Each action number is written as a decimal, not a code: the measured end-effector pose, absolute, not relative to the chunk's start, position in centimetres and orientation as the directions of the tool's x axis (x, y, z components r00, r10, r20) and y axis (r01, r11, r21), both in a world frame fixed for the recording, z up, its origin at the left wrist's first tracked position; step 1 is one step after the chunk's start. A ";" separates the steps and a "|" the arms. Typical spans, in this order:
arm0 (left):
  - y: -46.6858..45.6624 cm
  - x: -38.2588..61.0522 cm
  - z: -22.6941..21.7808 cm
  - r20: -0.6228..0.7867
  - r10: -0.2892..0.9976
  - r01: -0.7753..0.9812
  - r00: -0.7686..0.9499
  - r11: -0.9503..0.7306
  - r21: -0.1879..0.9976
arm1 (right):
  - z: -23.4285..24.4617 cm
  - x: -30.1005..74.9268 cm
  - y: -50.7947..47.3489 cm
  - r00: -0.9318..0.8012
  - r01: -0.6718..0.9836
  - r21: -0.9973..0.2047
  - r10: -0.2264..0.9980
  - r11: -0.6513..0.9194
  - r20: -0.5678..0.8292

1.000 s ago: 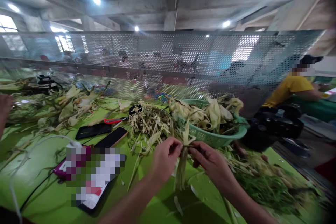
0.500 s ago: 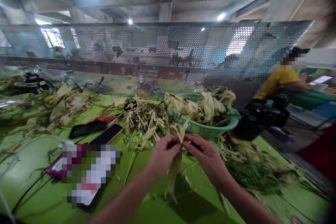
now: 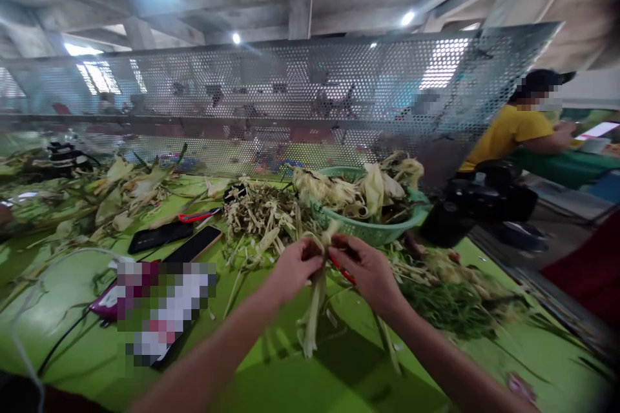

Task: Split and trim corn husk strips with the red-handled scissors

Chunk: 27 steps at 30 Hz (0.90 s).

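Observation:
My left hand [image 3: 294, 266] and my right hand [image 3: 367, 271] meet above the green table [image 3: 290, 381], both pinched on the top of a pale husk bundle [image 3: 314, 310]. Its strips hang down between my hands toward the table. A small red item shows under the fingers of my right hand; I cannot make out what it is. Just behind my hands stands a green plastic basket [image 3: 387, 230] filled with pale husks [image 3: 353, 188].
Loose husk scraps [image 3: 264, 216] lie behind my left hand, more leaves [image 3: 121, 187] at far left and green trimmings [image 3: 455, 300] at right. Two phones [image 3: 194, 245] and a red-handled tool [image 3: 198, 214] lie on the table. A perforated metal screen [image 3: 290, 103] runs behind. A person in yellow [image 3: 513, 135] sits at right.
My hands have drawn slightly left and farther from me with the husk bundle, its strips hanging lower and looser. The view has shifted a little.

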<state>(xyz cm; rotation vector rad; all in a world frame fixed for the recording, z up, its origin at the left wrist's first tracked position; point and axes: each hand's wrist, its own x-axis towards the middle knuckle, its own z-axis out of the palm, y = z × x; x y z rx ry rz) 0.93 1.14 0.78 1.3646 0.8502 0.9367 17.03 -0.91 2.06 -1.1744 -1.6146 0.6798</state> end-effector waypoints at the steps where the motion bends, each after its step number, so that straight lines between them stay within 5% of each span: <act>1: 1.3 1.0 1.0 0.042 0.927 -0.075 0.373 -0.015 0.997 | 2.3 17.1 -0.9 -0.029 0.343 -0.883 0.944 0.319 0.330; 7: 2.2 1.0 1.1 0.065 0.983 -0.181 0.172 -0.034 0.983 | 2.3 17.2 -0.8 -0.189 0.289 -0.946 0.977 0.149 0.096; 13: 2.4 0.1 0.2 0.078 0.986 -0.267 0.144 -0.038 0.963 | 0.9 17.1 -0.3 -0.337 0.297 -0.942 0.940 0.158 0.051; 27: 2.8 -1.6 0.1 -0.037 0.973 -0.381 0.227 0.124 0.916 | 2.0 16.1 -1.1 -0.109 0.137 -0.991 0.994 0.003 -0.012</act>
